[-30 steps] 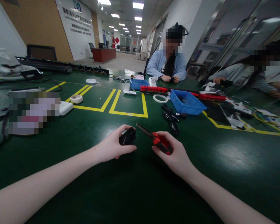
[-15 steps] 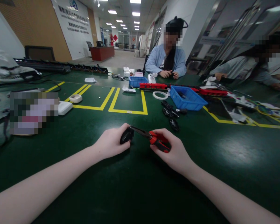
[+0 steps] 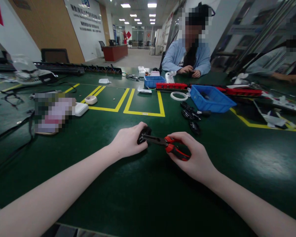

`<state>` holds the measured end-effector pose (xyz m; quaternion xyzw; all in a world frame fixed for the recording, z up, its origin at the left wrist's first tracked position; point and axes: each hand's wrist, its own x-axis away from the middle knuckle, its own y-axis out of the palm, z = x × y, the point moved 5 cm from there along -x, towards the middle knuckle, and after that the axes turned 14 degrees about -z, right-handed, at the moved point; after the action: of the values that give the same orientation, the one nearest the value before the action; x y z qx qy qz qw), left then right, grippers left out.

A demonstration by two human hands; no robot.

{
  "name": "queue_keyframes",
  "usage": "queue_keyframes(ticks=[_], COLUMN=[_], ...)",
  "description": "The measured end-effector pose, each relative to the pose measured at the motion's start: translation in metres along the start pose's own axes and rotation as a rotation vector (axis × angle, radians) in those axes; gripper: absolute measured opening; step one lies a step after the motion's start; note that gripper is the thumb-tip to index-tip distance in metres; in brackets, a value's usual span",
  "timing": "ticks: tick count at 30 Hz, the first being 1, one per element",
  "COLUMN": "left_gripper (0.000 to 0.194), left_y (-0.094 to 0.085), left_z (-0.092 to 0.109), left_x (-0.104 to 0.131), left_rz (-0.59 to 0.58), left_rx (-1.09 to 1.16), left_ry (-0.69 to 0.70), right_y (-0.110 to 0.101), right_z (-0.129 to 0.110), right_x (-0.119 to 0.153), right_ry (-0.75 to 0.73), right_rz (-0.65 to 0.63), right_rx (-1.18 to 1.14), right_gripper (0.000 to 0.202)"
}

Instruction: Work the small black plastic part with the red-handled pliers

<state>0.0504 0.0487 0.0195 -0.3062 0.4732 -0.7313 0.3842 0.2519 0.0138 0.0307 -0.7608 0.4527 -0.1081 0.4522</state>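
Note:
My left hand [image 3: 129, 141] is closed around a small black part [image 3: 143, 135], holding it above the green table. In my right hand [image 3: 193, 158] are long-nose pliers with red and black handles [image 3: 179, 152]. The pliers point left, and their jaws lie at the face of the black part; whether they grip anything is too small to tell. Beyond my right hand, several black parts [image 3: 191, 116] lie in a loose pile beside a blue bin [image 3: 210, 102].
On the green table [image 3: 108, 200] are yellow tape outlines, a white ring [image 3: 179, 96], a smaller blue bin [image 3: 154, 81], red strips [image 3: 171, 86], a blurred-out object [image 3: 55, 115] and a white box [image 3: 80, 109]. A person [image 3: 186, 59] sits opposite; another is at right.
The view has shifted, so the table items appear further right. The black part has turned in my left hand, and the plier jaws have moved from its top edge onto its face.

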Motion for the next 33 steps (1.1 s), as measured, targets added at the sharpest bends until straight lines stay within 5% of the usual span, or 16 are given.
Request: queue_keyframes(ticks=[11, 21, 26, 33], left_gripper=[0.044, 0.043, 0.04, 0.034], left_y=[-0.047, -0.045, -0.035, -0.02], left_z=[-0.035, -0.056, -0.062, -0.058], left_x=[0.008, 0.006, 0.003, -0.005], left_rz=[0.185, 0.023, -0.05, 0.022], left_rx=[0.186, -0.064, -0.173, -0.222], left_ry=[-0.094, -0.203, -0.012, 0.204], right_y=[0.004, 0.038, 0.047, 0.055], right_z=[-0.001, -0.041, -0.049, -0.049], right_x=[0.001, 0.0, -0.024, -0.058], right_ry=[-0.133, -0.2, -0.255, -0.327], right_rz=[-0.065, -0.287, -0.329, -0.39], right_rx=[0.139, 0.117, 0.18, 0.222], right_gripper=[0.042, 0.051, 0.05, 0.048])
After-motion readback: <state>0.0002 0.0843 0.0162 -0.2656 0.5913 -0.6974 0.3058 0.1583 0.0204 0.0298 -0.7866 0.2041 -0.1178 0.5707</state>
